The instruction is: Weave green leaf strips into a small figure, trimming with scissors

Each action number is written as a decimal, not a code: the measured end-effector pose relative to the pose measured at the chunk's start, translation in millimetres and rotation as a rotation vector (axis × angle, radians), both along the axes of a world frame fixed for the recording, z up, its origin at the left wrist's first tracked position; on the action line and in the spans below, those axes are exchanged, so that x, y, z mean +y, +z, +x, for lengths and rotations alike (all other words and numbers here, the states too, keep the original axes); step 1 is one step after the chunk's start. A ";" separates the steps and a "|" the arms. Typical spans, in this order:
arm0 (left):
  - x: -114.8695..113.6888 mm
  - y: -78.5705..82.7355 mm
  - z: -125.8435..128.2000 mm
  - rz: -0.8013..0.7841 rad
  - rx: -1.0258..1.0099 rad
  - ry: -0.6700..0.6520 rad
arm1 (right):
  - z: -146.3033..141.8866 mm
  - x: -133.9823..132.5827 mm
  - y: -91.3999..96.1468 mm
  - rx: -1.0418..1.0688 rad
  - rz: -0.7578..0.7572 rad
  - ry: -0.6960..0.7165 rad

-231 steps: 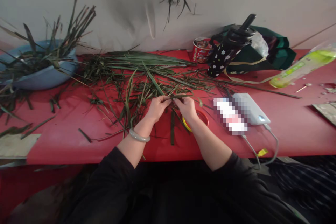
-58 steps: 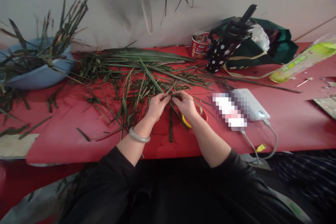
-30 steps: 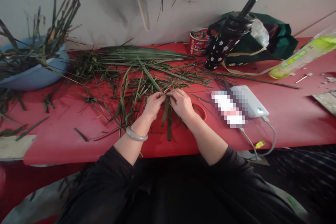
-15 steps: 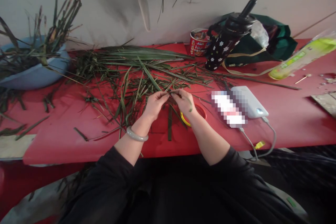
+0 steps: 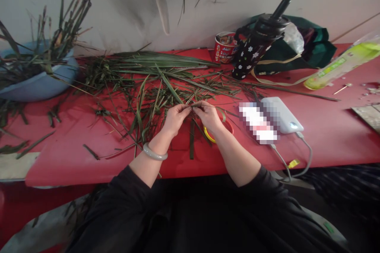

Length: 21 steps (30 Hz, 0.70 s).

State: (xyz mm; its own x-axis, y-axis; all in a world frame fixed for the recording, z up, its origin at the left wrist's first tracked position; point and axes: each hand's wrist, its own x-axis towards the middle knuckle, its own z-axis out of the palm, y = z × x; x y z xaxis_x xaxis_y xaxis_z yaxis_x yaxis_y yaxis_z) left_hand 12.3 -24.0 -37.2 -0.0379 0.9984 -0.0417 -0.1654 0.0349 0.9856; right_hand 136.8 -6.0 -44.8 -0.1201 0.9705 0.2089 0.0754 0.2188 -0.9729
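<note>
My left hand (image 5: 175, 118) and my right hand (image 5: 208, 115) meet fingertip to fingertip above the middle of the red table. Both are closed in a pinch on a narrow green leaf strip (image 5: 223, 116), whose loose end curls out past my right hand. Most of the held part is hidden by the fingers. Beneath my right wrist lies a roll of tape or ring, yellow and red (image 5: 209, 135), partly covered. Beyond my hands spreads a heap of cut leaf pieces (image 5: 157, 102), and a flat dark strip (image 5: 192, 142) lies just below them.
At the left stands a blue basin (image 5: 59, 77) full of stalks. Long leaves (image 5: 166, 60) lie along the wall. To the right are a phone (image 5: 258, 122), a white power bank (image 5: 280, 114) with a cable, a flowered black tumbler (image 5: 255, 47) and a red cup (image 5: 225, 49).
The leaf strip's loose end has shifted from over the back of my right hand to just right of it. My fingers stay pinched together in nearly the same place.
</note>
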 end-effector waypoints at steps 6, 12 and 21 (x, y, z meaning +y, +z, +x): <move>1.3 -1.3 -1.4 -0.040 -0.076 -0.055 | 1.8 -0.6 -0.6 0.036 -0.046 0.072; 1.8 -1.7 -4.4 0.027 0.025 -0.031 | -0.8 -2.3 1.8 -0.051 0.035 0.001; 3.7 -3.1 -2.8 0.014 0.047 0.124 | -4.0 -11.9 6.3 -0.546 0.423 -0.108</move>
State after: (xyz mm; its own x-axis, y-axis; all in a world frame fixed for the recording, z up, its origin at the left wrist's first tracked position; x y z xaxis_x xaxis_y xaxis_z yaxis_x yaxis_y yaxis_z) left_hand 9.5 -20.3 -40.3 -0.1625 0.9864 -0.0232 -0.1215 0.0034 0.9926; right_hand 132.8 -17.9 -38.5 -0.2231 0.8316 0.5086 0.5715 0.5343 -0.6228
